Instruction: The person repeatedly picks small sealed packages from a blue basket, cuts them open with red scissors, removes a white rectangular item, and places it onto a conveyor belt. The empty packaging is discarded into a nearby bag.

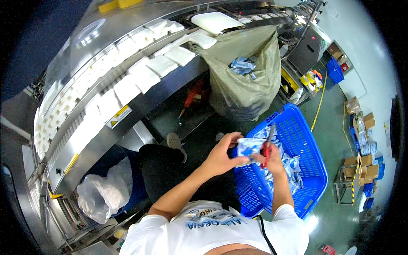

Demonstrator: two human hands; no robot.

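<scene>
In front of my body, above a blue plastic basket (316,170), my left hand (222,155) is closed on a small blue-and-white packet (250,145). Its thumb presses on the packet's lower edge. My right hand (274,160) grips a pair of scissors with red handles (266,154), the blades pointing up and away from me. The right fingertips also meet the packet's right side. More blue-and-white packets (293,170) lie heaped in the basket under my right forearm. Motion blurs the packet and blades slightly.
A metal conveyor machine curves along the left with white folded pieces (125,89) on it. A large greenish sack (242,95) holding blue wrappers hangs at its end. A white plastic bag (106,191) sits lower left. Cardboard boxes (367,172) stand along the right wall.
</scene>
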